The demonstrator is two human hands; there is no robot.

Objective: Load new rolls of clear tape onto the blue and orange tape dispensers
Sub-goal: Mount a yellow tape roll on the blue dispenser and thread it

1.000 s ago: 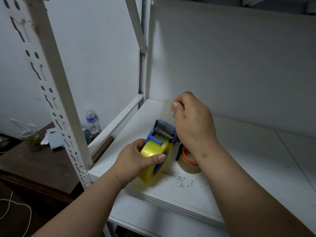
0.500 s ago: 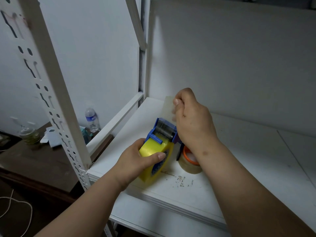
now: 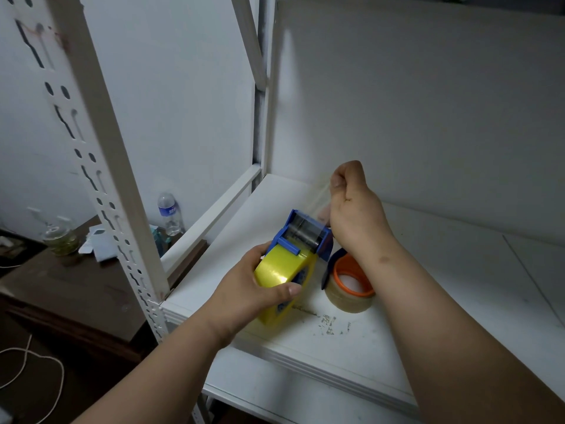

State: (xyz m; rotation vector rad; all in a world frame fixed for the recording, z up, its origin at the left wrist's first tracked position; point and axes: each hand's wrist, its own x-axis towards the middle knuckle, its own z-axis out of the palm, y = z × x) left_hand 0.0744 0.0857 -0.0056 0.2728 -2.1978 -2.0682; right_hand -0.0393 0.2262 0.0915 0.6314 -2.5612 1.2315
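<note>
On white shelf [image 3: 458, 316]: left hand [image 3: 250, 295] grips blue dispenser [image 3: 301, 240]; right hand [image 3: 354, 206] fingers pinch tape strip [image 3: 318, 194]; label unreadable.

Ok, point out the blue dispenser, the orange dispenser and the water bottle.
blue dispenser [image 3: 308, 232], head view, on its blue front roller housing.
orange dispenser [image 3: 351, 270], head view, on its orange hub ring.
water bottle [image 3: 168, 211], head view, on its label.

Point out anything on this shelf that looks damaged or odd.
The white shelf has a scuffed, chipped patch near its front edge, just in front of the orange dispenser, where dark flecks show through the surface. Nothing else looks off: the hands are simply threading tape through the blue dispenser.
</note>
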